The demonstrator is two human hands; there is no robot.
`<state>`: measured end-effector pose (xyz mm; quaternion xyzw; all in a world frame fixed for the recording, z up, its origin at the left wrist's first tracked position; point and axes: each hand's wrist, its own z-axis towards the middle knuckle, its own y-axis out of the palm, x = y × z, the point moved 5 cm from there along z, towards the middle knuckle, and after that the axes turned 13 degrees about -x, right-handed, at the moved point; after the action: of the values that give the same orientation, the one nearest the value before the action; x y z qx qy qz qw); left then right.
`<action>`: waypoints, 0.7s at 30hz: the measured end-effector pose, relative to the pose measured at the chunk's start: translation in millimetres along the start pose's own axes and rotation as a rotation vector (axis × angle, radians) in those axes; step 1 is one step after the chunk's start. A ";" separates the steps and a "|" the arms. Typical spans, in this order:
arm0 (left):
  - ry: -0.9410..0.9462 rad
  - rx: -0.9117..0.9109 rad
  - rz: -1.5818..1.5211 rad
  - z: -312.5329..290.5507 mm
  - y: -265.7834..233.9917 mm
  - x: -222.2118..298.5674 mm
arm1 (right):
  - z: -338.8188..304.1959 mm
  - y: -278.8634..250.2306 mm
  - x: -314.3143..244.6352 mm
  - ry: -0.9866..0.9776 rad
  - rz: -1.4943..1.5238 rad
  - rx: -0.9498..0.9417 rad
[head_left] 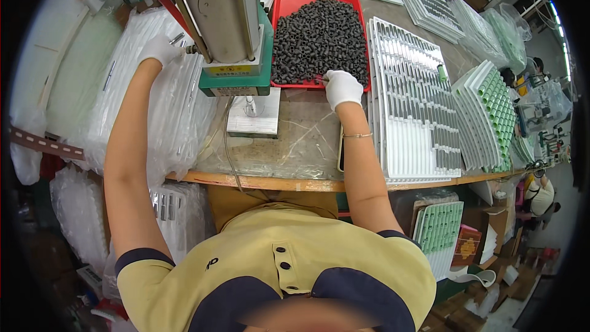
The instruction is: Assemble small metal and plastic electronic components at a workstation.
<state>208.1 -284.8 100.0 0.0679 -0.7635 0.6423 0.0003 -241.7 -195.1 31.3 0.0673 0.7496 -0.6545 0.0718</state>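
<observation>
My left hand [161,51], in a white glove, is closed around a short shiny metal tube [177,39] beside the press column, above plastic-wrapped stacks. My right hand [343,89], also gloved in white, is at the near edge of a red tray [352,0]. Its fingers are pinched together; a small thing at the tips is too small to make out. Small black tubular fittings [319,37] fill most of the tray. Between my hands stands a bench press [236,80] with a green and grey head. Beneath it sits a light block [253,117] with a small upright post.
Right of the tray are white ribbed trays [409,147] with rows of metal tubes, then a stack with green round pieces [495,101]. Clear plastic-wrapped stacks [147,123] lie at left. A phone [340,150] is by my right wrist. The wooden bench edge [276,183] runs before me.
</observation>
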 end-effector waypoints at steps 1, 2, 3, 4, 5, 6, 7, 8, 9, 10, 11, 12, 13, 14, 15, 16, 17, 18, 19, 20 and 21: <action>0.006 -0.003 0.006 2.4 0.0 3.3 | 5.7 1.8 0.6 0.007 0.005 -0.002; 0.025 0.082 -0.032 1.3 -2.5 5.5 | 10.7 4.5 -1.5 0.004 -0.091 -0.026; 0.045 0.169 -0.071 -0.4 -4.8 7.2 | 15.8 7.8 -3.8 0.000 -0.187 -0.050; 0.051 0.167 -0.068 -2.1 -5.9 14.7 | 22.3 15.5 -1.7 -0.012 -0.216 -0.040; 0.039 0.115 -0.056 -6.8 -5.2 22.1 | 25.1 17.3 -2.1 -0.010 -0.214 -0.043; 0.026 0.063 -0.044 -8.2 -3.7 25.6 | 27.1 18.2 -3.0 -0.013 -0.232 -0.031; 0.020 0.063 -0.040 -4.6 -2.1 23.1 | 27.1 18.3 -5.4 -0.024 -0.248 -0.019; 0.061 0.035 -0.018 2.2 2.6 17.4 | 21.6 8.8 -11.8 0.011 -0.255 -0.004; 0.101 0.006 0.003 7.7 5.9 10.0 | 16.6 5.7 -11.6 -0.001 -0.246 0.028; 0.178 0.006 -0.116 9.7 3.6 9.2 | 6.6 -2.3 -9.6 0.006 -0.219 0.053; 0.189 -0.004 -0.246 -7.7 -9.8 17.7 | -5.2 -10.2 -8.7 0.007 -0.192 0.078; 0.200 0.029 -0.415 -24.5 -20.7 14.1 | -20.5 -18.7 -8.9 -0.033 -0.106 0.140; 0.217 0.064 -0.588 -38.6 -27.7 9.4 | -37.0 -24.2 -6.0 -0.068 -0.022 0.201; 0.190 0.125 -0.741 -54.7 -32.3 -0.2 | -51.1 -25.4 -1.5 -0.107 0.046 0.251; 0.185 0.127 -0.742 -72.0 -37.3 3.1 | -65.9 -24.3 5.5 -0.124 0.115 0.299; 0.264 0.146 -0.759 -98.0 -47.2 14.2 | -83.4 -23.1 8.0 -0.122 0.115 0.295; 0.345 0.161 -0.777 -126.9 -54.6 27.4 | -104.5 -27.7 9.4 -0.201 0.328 0.300; 0.347 0.125 -0.717 -155.9 -55.9 43.7 | -121.7 -34.6 10.6 -0.271 0.542 0.305; 0.352 0.086 -0.656 -185.0 -52.5 63.5 | -134.6 -42.0 5.5 -0.254 0.542 0.302; 0.360 0.003 -0.756 -212.2 -38.8 89.9 | -150.9 -51.6 -8.6 -0.336 0.572 0.329; 0.356 -0.076 -0.854 -237.7 -25.5 112.6 | -166.7 -59.5 -24.4 -0.429 0.603 0.352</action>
<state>78.5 -67.6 176.5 0.2649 -0.6782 0.5580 0.3982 -232.6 -38.0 116.1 0.1573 0.5408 -0.7216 0.4026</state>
